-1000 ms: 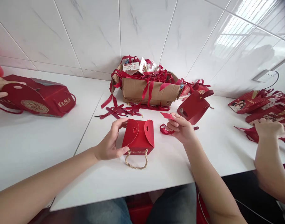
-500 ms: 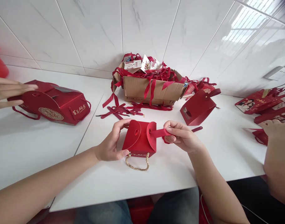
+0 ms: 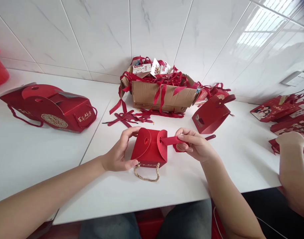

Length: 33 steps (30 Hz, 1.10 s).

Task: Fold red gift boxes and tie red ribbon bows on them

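A small red gift box [image 3: 154,141] with two rounded top flaps, each with a hole, stands in front of me. A beige twisted rope handle [image 3: 147,180] hangs from its near side. My left hand [image 3: 122,153] grips the box's left side, thumb at the near edge and fingers round the back. My right hand [image 3: 193,143] pinches a red ribbon [image 3: 170,140] that runs into the hole of the right flap. Part of the ribbon is hidden behind my right fingers.
Behind stands a cardboard box [image 3: 164,96] heaped with red ribbons and tags; loose straps [image 3: 132,117] lie before it. A larger red gift box [image 3: 59,113] is at left, another red box [image 3: 211,114] at right. Red bags [image 3: 273,108] and another person's hand [image 3: 292,141] are far right.
The other person's hand at the left has left the larger gift box and gone from view. The hand at far right has shifted slightly. My own hands have barely moved.
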Motion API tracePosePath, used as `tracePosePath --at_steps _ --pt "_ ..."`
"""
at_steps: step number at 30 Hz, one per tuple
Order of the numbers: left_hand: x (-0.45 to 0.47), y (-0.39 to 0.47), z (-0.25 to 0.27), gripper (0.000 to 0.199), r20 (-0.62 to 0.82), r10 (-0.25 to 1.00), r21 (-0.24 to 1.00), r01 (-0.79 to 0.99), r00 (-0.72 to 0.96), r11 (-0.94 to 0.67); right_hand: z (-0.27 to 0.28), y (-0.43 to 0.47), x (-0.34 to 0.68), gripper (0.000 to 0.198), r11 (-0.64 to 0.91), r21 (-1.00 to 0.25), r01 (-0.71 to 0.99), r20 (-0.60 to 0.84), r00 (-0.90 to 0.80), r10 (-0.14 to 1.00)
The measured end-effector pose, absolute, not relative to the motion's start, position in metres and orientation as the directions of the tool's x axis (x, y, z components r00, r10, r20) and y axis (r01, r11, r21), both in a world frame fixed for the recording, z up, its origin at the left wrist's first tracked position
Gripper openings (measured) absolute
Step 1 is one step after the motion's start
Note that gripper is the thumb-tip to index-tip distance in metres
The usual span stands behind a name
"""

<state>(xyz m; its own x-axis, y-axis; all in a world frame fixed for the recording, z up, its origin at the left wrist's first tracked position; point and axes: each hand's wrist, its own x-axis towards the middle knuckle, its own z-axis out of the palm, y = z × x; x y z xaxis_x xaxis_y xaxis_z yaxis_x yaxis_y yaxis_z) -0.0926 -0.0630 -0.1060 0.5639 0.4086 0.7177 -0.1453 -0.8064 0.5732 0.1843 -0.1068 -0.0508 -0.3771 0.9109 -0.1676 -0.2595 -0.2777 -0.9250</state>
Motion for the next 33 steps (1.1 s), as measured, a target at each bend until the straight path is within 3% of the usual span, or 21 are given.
tracePosePath --at_steps 16,24,33 --pt "-0.092 -0.064 -0.106 0.082 0.702 0.415 0.592 -0.149 0.579 -0.792 -0.048 -0.110 0.180 0.014 -0.276 -0.929 -0.247 -0.177 -0.357 0.917" --pt "-0.091 -0.065 -0.107 0.081 0.697 0.420 0.602 -0.157 0.581 -0.783 -0.046 -0.113 0.174 0.026 -0.201 -0.966 -0.161 -0.147 -0.299 0.943" --pt "-0.089 -0.065 -0.105 0.081 0.705 0.415 0.601 -0.174 0.575 -0.780 -0.047 -0.119 0.166 0.025 -0.070 -0.990 -0.126 -0.050 -0.154 0.987"
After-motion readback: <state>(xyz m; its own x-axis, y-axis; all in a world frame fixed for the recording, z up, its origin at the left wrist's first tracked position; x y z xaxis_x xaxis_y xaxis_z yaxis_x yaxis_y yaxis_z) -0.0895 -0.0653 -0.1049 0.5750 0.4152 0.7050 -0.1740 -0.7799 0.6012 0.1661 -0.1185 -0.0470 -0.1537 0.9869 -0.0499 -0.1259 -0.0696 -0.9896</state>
